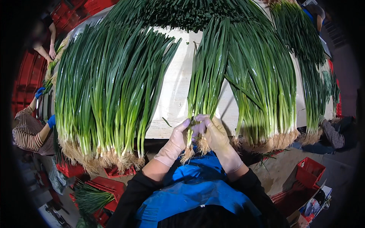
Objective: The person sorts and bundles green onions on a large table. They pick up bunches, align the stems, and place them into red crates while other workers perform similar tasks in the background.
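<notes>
A small bunch of green onions (208,68) lies on the white table in front of me, its roots over the near edge. My left hand (176,138), in a thin pale glove, is closed on the stalks at the bunch's left side, just above the roots. My right hand (218,138), gloved alike, curls around the lower ends from the right. The fingertips of both hands nearly meet, and the stalks partly hide them. Wide rows of green onions lie to the left (110,95) and to the right (266,87), root ends toward me.
The white tabletop (173,98) shows between the rows. More green leaves (182,13) cover its far side. Red crates (310,171) stand low at both sides. Other people work around the table, one with blue gloves (51,121) at left.
</notes>
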`<action>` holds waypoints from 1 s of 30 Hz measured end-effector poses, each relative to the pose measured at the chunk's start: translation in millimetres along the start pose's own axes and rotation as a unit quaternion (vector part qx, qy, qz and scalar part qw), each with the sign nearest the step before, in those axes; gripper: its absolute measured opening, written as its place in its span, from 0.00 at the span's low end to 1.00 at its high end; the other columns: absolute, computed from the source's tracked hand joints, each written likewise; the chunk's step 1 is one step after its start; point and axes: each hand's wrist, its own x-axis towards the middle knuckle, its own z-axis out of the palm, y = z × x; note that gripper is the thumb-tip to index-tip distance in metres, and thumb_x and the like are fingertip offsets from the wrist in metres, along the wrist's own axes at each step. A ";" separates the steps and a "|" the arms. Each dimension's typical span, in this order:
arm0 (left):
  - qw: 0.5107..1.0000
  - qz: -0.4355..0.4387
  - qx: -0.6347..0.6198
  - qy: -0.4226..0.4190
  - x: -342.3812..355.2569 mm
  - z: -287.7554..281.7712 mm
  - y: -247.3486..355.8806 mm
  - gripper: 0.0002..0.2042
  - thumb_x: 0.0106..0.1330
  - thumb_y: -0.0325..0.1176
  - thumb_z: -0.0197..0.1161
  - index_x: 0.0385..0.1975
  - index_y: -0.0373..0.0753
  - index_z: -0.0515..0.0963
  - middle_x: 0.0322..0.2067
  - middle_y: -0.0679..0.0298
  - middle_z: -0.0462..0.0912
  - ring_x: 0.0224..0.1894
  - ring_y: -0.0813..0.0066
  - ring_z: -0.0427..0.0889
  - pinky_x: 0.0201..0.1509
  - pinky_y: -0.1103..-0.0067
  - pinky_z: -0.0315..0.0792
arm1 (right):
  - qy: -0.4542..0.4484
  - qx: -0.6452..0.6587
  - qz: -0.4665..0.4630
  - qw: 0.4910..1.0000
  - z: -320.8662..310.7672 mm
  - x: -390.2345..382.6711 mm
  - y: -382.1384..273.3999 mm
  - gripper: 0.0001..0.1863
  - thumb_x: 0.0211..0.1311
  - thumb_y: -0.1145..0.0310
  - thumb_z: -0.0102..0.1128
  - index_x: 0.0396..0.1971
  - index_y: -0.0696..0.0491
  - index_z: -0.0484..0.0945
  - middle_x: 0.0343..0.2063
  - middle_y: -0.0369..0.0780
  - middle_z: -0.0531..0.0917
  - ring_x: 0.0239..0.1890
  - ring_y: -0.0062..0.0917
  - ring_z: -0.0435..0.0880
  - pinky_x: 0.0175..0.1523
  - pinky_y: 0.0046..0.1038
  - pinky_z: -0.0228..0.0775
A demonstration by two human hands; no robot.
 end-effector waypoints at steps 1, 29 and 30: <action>1.000 -0.004 0.011 0.013 2.5 -3.2 -0.4 0.18 0.67 0.37 0.49 0.51 0.34 0.71 0.34 0.62 0.78 0.28 0.75 0.73 0.31 0.81 0.67 | -0.012 -0.009 0.003 1.000 -3.1 -5.3 4.6 0.12 0.73 0.68 0.42 0.43 0.56 0.75 0.20 0.32 0.70 0.25 0.17 0.70 0.38 0.24 0.68; 0.832 0.091 0.434 0.334 9.9 -4.3 18.8 0.09 0.60 0.32 0.67 0.35 0.37 0.77 0.22 0.67 0.77 0.20 0.81 0.72 0.21 0.82 0.69 | 0.473 -0.454 0.031 0.755 -155.4 -217.9 -184.2 0.12 0.63 0.62 0.57 0.37 0.56 0.79 0.25 0.36 0.80 0.27 0.19 0.76 0.32 0.23 0.69; 0.823 0.109 0.456 0.322 14.6 -10.8 12.3 0.10 0.59 0.31 0.67 0.36 0.37 0.75 0.24 0.67 0.78 0.23 0.79 0.74 0.24 0.81 0.71 | 0.380 -0.481 0.020 0.790 -124.6 -196.6 -173.4 0.10 0.63 0.64 0.56 0.36 0.55 0.79 0.23 0.34 0.78 0.24 0.16 0.72 0.29 0.21 0.64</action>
